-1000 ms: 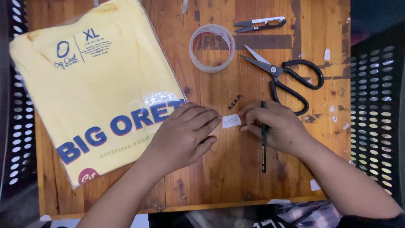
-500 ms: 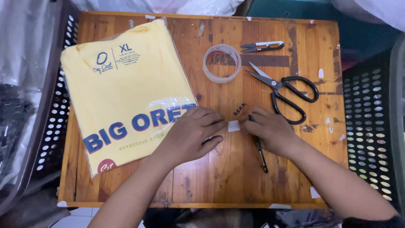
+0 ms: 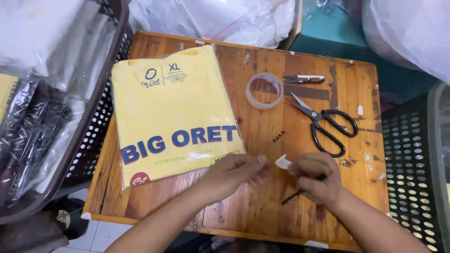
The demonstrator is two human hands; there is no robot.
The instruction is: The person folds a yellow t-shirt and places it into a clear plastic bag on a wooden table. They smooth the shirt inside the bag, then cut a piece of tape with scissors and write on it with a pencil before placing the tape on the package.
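A folded yellow shirt in a clear plastic bag [image 3: 173, 117] lies on the left half of a small wooden table [image 3: 262, 136]. My left hand [image 3: 232, 173] rests just past the bag's lower right corner, fingertips pinched together. My right hand [image 3: 316, 180] holds a small white sticker [image 3: 282, 162] at its fingertips and a dark pen [image 3: 300, 194] under the palm. The two hands sit close together, a few centimetres apart, near the table's front edge.
A roll of clear tape [image 3: 265, 90], black-handled scissors [image 3: 323, 124] and small thread snips [image 3: 303, 79] lie on the table's far right. A dark perforated basket [image 3: 93, 131] with bagged items stands at the left, another basket [image 3: 417, 168] at the right. White plastic bags [image 3: 220, 18] pile behind.
My hands have lifted slightly off the table and parted; the white sticker now sticks up from my right fingertips. The camera view has shifted, showing more of the left basket.
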